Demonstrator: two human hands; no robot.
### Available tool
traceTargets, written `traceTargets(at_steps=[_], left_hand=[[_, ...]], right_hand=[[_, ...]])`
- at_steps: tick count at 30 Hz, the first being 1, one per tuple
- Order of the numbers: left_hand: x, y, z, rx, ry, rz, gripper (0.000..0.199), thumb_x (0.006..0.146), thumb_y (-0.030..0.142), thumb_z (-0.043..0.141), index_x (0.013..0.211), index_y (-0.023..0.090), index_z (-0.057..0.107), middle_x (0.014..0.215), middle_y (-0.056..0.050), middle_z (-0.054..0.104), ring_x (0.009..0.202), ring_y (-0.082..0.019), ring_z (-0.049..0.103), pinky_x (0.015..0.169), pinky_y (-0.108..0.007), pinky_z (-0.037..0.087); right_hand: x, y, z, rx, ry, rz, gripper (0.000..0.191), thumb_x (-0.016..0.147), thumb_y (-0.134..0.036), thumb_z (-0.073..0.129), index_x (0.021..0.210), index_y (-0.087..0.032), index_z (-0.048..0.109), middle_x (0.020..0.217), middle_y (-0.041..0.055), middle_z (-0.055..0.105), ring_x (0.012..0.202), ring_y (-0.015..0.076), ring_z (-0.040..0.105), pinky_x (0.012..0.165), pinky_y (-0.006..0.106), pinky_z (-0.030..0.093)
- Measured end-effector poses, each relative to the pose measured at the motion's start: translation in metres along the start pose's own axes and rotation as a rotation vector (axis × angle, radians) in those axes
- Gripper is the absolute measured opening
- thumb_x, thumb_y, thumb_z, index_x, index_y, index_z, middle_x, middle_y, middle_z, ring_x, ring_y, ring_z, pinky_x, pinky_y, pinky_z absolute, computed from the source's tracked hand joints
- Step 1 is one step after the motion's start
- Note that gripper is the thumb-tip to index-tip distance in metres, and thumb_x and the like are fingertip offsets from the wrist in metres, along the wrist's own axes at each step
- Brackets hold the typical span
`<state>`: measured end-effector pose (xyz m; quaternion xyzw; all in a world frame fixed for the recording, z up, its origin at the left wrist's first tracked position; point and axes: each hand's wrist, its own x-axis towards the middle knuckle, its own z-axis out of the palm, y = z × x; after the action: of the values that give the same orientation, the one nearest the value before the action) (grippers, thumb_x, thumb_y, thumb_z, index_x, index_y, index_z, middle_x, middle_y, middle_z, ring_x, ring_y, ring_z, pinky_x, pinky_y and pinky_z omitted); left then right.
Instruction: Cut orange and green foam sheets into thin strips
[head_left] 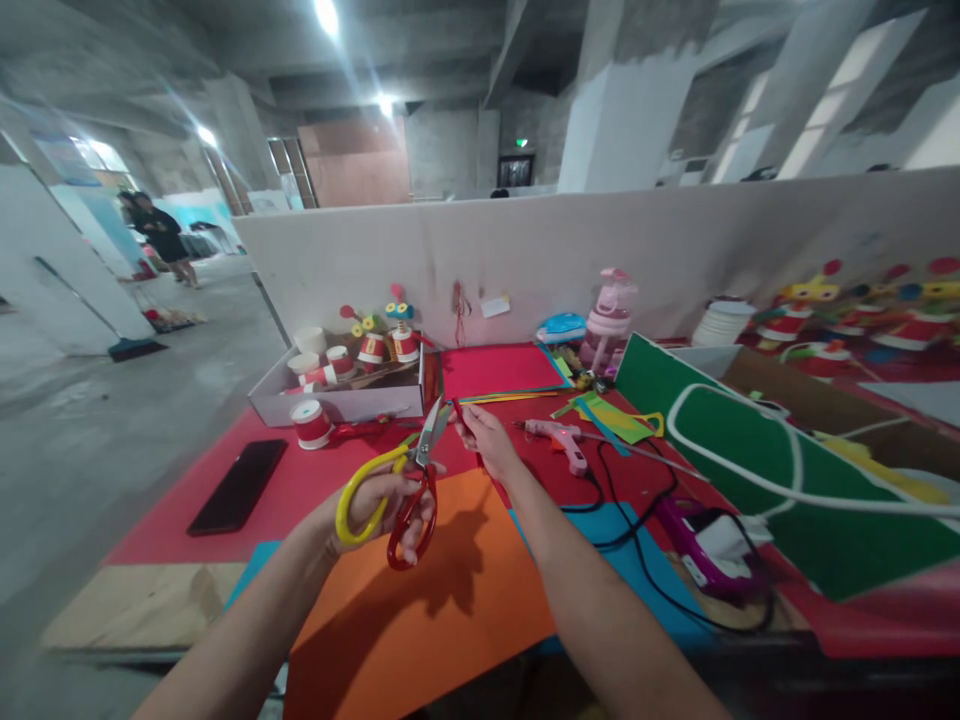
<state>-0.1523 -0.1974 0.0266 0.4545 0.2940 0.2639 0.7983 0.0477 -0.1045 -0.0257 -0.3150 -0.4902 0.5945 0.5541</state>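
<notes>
My left hand [382, 505] has its fingers through the handles of a pair of scissors [425, 450], one handle yellow and one red. The blades are spread and point up and away. Just right of the blade tips, my right hand [484, 435] pinches a small dark red piece [457, 408]. Both hands are above a large orange sheet [457, 590], which lies over blue sheets on the red table covering. The hands do not touch each other.
A phone [238, 487] lies left. Behind it stands a white box [352, 403] with cups and figures. Right are a pink glue gun [559, 439], cables, a purple power strip [709, 550] and a green-sided box [750, 470]. A person [161, 232] stands far left.
</notes>
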Motion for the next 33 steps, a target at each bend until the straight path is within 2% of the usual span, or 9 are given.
traceTargets(at_steps=[12,18,22,27,30,33], left_hand=[[0.002,0.0,-0.001,-0.003,0.004,0.016,0.059,0.082,0.022,0.057,0.139,0.018,0.044,0.077,-0.004,0.066,0.049,-0.018,0.066,0.046,-0.03,0.055],[0.004,0.006,0.007,-0.013,0.085,0.031,0.058,0.08,0.024,0.062,0.136,0.016,0.046,0.074,-0.002,0.065,0.045,-0.015,0.061,0.046,-0.034,0.058],[0.004,0.007,0.01,0.027,0.14,0.062,0.053,0.08,0.027,0.063,0.13,0.016,0.05,0.07,0.0,0.062,0.042,-0.011,0.056,0.04,-0.027,0.053],[0.004,0.005,0.018,0.084,0.177,0.101,0.047,0.083,0.036,0.063,0.124,0.016,0.053,0.064,0.005,0.054,0.032,-0.005,0.04,0.03,-0.02,0.041],[-0.003,0.008,0.016,0.163,0.265,0.158,0.053,0.083,0.043,0.062,0.128,0.018,0.05,0.062,0.008,0.051,0.029,-0.003,0.035,0.029,-0.02,0.039],[-0.018,0.016,-0.002,0.449,0.453,0.222,0.061,0.082,0.048,0.06,0.133,0.018,0.047,0.06,0.008,0.05,0.029,-0.007,0.039,0.032,-0.022,0.037]], right_hand=[[0.0,0.0,0.002,-0.053,-0.007,0.009,0.046,0.073,-0.065,0.065,0.08,-0.02,0.063,0.061,-0.0056,0.046,0.047,0.0067,0.027,0.046,0.022,0.016],[0.0,0.002,0.002,-0.143,-0.024,-0.044,0.049,0.074,-0.069,0.063,0.078,-0.021,0.062,0.06,-0.0048,0.045,0.051,0.0092,0.031,0.048,0.023,0.02],[0.0,0.003,0.002,-0.168,-0.032,-0.042,0.048,0.077,-0.069,0.061,0.076,-0.021,0.06,0.058,-0.0058,0.041,0.049,0.0094,0.028,0.047,0.024,0.019],[0.001,0.006,0.0,-0.172,-0.039,-0.049,0.046,0.079,-0.068,0.06,0.075,-0.021,0.059,0.058,-0.0059,0.042,0.049,0.0092,0.027,0.047,0.023,0.019],[0.002,0.007,-0.004,-0.184,-0.026,-0.045,0.045,0.078,-0.066,0.062,0.075,-0.021,0.06,0.057,-0.0062,0.041,0.049,0.009,0.028,0.046,0.023,0.019],[0.003,0.008,-0.009,-0.11,0.02,-0.029,0.044,0.076,-0.064,0.064,0.078,-0.02,0.061,0.058,-0.0068,0.042,0.048,0.0074,0.027,0.045,0.022,0.018]])
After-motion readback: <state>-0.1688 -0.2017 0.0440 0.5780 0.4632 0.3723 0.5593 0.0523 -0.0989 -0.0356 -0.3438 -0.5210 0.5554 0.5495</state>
